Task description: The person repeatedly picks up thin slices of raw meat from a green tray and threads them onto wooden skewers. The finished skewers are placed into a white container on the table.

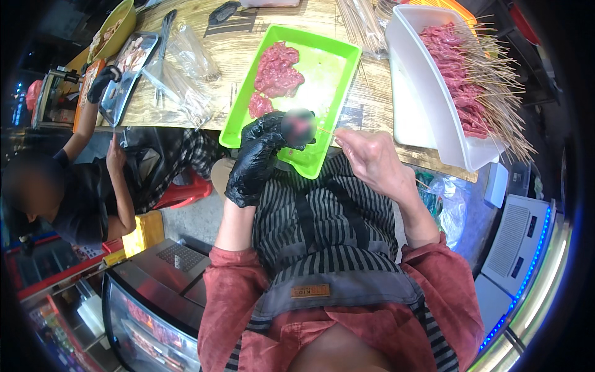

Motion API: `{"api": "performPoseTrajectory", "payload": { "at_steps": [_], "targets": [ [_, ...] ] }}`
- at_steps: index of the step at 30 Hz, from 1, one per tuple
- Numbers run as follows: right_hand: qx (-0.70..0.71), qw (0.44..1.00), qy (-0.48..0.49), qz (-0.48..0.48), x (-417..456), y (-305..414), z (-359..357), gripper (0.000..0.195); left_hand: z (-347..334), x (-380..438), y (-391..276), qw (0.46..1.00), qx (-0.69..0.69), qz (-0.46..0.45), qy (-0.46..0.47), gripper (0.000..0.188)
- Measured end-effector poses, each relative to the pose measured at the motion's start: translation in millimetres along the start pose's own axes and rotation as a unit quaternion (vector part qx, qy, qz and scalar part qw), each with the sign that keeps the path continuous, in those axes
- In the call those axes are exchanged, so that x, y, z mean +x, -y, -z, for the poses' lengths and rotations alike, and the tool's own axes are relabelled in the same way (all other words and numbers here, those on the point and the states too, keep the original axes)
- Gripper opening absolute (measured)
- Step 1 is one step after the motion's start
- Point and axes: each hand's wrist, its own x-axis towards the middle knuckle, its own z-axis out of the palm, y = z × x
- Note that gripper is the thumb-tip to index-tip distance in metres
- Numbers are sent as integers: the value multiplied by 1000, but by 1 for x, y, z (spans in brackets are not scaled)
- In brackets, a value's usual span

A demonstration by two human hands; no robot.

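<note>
My left hand (260,153), in a black disposable glove, is shut on a piece of raw meat (297,128) over the near end of a green plastic tray (288,31); a blurred patch hides part of that meat. Bare and ungloved, my right hand (372,160) pinches a thin bamboo skewer (327,132) that runs left into the meat. How deep the skewer goes cannot be seen. Sliced raw red meat (279,69) lies in a large heap in the tray, with a smaller clump (260,106) just below it.
To the right, a white plastic bin (420,69) holds many skewers of raw meat (458,88). Bundled bamboo skewers (362,25) lie beyond the green tray. A co-worker's gloved hand (103,83) is over a metal tray (111,104) at left, near bagged skewers (179,90).
</note>
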Motion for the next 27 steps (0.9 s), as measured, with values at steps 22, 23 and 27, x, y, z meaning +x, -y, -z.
{"api": "performPoseTrajectory", "payload": {
  "at_steps": [22,23,27],
  "targets": [
    [64,997,32,31,-6,3,11,14,7,-1,-1,998,33,56,2,22],
    [65,997,35,32,-6,3,11,14,5,-3,-3,997,38,64,3,23],
    [74,996,32,49,-5,2,7,14,1,-3,-6,997,37,59,34,25]
  ]
}}
